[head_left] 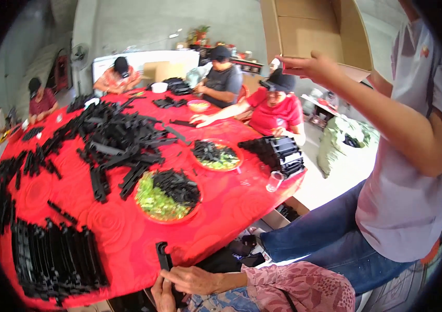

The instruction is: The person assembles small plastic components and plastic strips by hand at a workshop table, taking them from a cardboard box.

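Note:
At the near table edge, a long black plastic part (163, 256) stands up from between my hands, with a hooked upper end. My right hand (194, 281) is closed around its lower portion, fingers pinched together. Just below and to the left, my left hand (163, 297) is closed on the lower end, partly cut off by the frame's bottom edge. On the red-covered table (122, 249), a neat row of similar black parts (57, 257) lies to the left. A bowl (169, 197) with small yellow-green and black pieces sits beyond my hands.
A heap of loose black parts (111, 132) fills the table's middle. Another bowl (215, 155), a clear cup (274, 181) and a stack of black parts (283, 156) are farther right. Several people sit around. At right, a standing person (408, 171) holds up a cardboard box (317, 36).

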### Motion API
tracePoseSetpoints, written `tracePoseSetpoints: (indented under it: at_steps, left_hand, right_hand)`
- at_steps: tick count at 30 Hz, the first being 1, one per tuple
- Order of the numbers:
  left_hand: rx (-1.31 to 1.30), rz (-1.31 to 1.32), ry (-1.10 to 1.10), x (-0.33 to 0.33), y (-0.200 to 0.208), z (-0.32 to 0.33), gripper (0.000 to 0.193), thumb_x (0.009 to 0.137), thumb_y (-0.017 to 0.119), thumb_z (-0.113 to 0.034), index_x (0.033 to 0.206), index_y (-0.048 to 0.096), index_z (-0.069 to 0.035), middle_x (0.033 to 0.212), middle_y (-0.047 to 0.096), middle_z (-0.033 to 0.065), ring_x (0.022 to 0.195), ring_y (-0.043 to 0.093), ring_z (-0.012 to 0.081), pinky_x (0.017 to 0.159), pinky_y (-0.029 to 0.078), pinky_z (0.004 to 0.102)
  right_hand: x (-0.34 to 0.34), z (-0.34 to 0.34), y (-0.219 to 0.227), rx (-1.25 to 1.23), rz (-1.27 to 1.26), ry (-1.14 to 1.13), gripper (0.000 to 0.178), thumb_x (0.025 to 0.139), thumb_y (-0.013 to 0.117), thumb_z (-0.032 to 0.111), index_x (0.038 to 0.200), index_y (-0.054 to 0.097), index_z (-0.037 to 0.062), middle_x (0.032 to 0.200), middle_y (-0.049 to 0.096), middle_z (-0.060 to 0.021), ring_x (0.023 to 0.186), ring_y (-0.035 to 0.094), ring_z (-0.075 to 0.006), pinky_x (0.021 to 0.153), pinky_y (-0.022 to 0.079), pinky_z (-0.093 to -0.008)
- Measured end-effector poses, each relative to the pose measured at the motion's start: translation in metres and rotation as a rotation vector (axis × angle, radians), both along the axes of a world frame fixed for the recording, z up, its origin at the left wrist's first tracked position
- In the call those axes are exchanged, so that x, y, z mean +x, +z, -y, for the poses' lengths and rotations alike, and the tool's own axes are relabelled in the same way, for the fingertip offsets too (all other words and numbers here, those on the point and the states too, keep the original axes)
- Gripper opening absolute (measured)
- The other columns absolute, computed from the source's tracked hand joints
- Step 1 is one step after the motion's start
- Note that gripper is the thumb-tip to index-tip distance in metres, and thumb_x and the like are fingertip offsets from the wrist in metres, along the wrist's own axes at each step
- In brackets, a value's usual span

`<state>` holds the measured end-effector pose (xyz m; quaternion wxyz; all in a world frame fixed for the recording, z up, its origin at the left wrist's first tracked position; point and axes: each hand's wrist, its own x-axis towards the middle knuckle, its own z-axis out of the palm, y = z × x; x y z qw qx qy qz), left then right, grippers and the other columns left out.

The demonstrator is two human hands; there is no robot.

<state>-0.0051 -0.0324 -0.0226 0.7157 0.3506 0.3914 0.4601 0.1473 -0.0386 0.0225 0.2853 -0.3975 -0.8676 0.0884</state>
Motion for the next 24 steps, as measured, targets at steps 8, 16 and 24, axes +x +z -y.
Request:
tracePoseSetpoints:
  at_steps: [8, 16, 24]
  left_hand:
    - [0.089, -0.254, 0.152, 0.008, 0.021, 0.011, 0.029, 0.096, 0.054, -0.017, 0.114, 0.061, 0.005, 0.107, 0.063, 0.0085, 0.102, 0.056, 0.0172, 0.094, 0.042, 0.0299]
    - [0.241, -0.370, -0.039, 0.037, 0.054, 0.016, 0.034, 0.091, 0.057, -0.021, 0.118, 0.057, 0.000, 0.097, 0.066, 0.0172, 0.093, 0.065, 0.0269, 0.081, 0.050, 0.0365]
    - [0.154, -0.041, -0.101, 0.017, 0.051, 0.025, 0.024, 0.091, 0.063, -0.014, 0.098, 0.048, 0.003, 0.072, 0.060, 0.0112, 0.064, 0.055, 0.0138, 0.057, 0.042, 0.0312]
  right_hand:
    - [0.008, -0.003, 0.008, 0.261, 0.037, 0.109, 0.027, 0.073, 0.058, 0.011, 0.094, 0.058, -0.0067, 0.104, 0.050, -0.0150, 0.087, 0.059, -0.0279, 0.068, 0.054, -0.0336]
    - [0.057, 0.025, 0.034, -0.989, -0.827, -0.334, 0.024, 0.083, 0.068, 0.008, 0.102, 0.056, -0.0003, 0.078, 0.060, -0.0035, 0.061, 0.056, -0.0099, 0.053, 0.046, -0.0246]
    - [0.059, 0.024, 0.000, -1.284, -1.080, -0.313, 0.037, 0.087, 0.061, 0.013, 0.117, 0.051, -0.0059, 0.094, 0.061, -0.0115, 0.066, 0.056, -0.0139, 0.053, 0.044, -0.0255]
